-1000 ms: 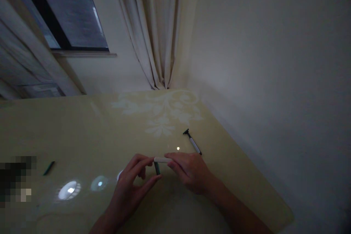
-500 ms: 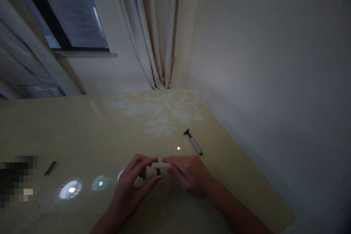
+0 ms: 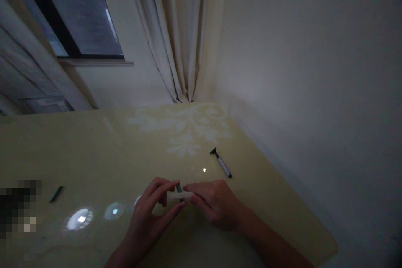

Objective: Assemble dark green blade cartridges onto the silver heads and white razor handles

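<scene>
Pale stick (image 3: pixel 185 195) crossing a small dark-green piece (image 3: pixel 179 187), both held over the tabletop (image 3: pixel 109 155).
We note the left hand (image 3: pixel 150 205) pinching the green piece by its two ends, fingertip above, thumb below; the right hand (image 3: pixel 216 201) has its grip closed around the stick's right end. Stick passes in front of the piece's middle; we cannot tell whether they touch. Just beyond the right hand we see a razor (image 3: pixel 222 163) lying aslant, head farthest from us; well to the left, a dark-green strip (image 3: pixel 56 194).
</scene>
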The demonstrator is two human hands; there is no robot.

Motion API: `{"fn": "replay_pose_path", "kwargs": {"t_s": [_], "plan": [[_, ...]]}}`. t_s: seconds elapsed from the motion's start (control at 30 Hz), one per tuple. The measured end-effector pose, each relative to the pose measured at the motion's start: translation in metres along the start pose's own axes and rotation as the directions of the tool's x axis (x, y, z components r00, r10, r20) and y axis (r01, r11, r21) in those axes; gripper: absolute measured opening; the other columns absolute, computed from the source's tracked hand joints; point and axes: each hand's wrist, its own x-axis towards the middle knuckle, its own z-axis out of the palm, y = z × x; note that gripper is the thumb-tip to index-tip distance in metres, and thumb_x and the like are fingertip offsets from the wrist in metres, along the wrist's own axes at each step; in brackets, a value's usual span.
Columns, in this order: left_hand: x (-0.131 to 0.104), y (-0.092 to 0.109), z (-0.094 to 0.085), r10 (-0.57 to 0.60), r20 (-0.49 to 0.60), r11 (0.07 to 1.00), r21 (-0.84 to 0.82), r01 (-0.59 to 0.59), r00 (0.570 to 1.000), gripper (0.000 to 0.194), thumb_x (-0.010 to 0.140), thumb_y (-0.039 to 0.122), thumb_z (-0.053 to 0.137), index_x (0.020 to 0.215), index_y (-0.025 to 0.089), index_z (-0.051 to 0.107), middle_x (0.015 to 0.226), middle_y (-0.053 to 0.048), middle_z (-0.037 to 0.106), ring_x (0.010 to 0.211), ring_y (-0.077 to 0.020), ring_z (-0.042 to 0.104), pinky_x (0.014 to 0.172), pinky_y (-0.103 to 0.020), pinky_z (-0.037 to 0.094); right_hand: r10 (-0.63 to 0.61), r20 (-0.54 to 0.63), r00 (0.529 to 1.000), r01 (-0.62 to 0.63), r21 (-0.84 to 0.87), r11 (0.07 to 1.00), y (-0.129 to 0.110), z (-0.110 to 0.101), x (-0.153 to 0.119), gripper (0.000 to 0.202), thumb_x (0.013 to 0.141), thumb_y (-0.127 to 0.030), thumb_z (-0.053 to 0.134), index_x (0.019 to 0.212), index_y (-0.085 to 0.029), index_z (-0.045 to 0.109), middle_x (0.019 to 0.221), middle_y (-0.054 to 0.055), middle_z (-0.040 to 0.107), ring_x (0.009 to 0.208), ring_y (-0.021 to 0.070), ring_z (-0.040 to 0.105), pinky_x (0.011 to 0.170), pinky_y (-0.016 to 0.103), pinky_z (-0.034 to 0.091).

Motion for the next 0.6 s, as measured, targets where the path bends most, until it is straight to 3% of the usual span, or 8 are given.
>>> {"fn": "replay_pose_path", "kwargs": {"t_s": [0.2, 0.33, 0.47, 0.6], "plan": [[-0.0005, -0.0003, -0.0003, -0.002, -0.005, 1.0, 0.017, 0.002, 1.0, 0.032, 0.096, 0.03, 0.078, 0.128, 0.029, 0.072, 0.093, 0.0, 0.066, 0.065, -0.0117, 0.062, 0.064, -0.024, 0.058, 0.019, -0.062, 0.998, -0.021, -0.02, 1.0, 0.0025, 0.0, -0.0001, 0.044, 0.115, -0.043, 0.04, 0.136, -0.02, 0.072, 0.128, 0.009, 0.081, 0.111, 0.0247, 0.08, 0.092, 0.033, 0.058], [0.0003, 0.0, -0.0004, 0.013, -0.006, 1.0, 0.018, -0.013, 1.0, 0.03, 0.098, 0.029, 0.076, 0.127, 0.028, 0.072, 0.093, 0.0, 0.066, 0.065, -0.0115, 0.062, 0.064, -0.024, 0.058, -0.04, -0.012, 0.999, 0.039, -0.057, 0.998, 0.0047, -0.0002, -0.0003, 0.044, 0.114, -0.043, 0.041, 0.137, -0.019, 0.071, 0.124, 0.009, 0.082, 0.104, 0.0241, 0.081, 0.086, 0.032, 0.059], [0.0011, -0.0004, -0.0011, 0.02, -0.016, 1.0, 0.023, -0.019, 1.0, 0.032, 0.097, 0.028, 0.077, 0.128, 0.028, 0.072, 0.092, 0.0, 0.065, 0.066, -0.0118, 0.062, 0.064, -0.024, 0.058, -0.01, -0.077, 0.997, 0.004, -0.077, 0.997, 0.0053, -0.0018, -0.0005, 0.045, 0.115, -0.044, 0.04, 0.137, -0.02, 0.071, 0.125, 0.009, 0.082, 0.108, 0.0242, 0.08, 0.089, 0.032, 0.058], [0.0001, -0.0028, -0.0008, 0.009, -0.002, 1.0, 0.011, -0.009, 1.0, 0.033, 0.097, 0.026, 0.075, 0.13, 0.028, 0.072, 0.093, 0.0, 0.066, 0.066, -0.012, 0.062, 0.063, -0.024, 0.057, -0.044, -0.02, 0.999, 0.042, -0.093, 0.995, 0.0043, -0.002, -0.001, 0.046, 0.115, -0.046, 0.04, 0.135, -0.02, 0.071, 0.118, 0.01, 0.084, 0.1, 0.0236, 0.081, 0.084, 0.031, 0.058]]}}
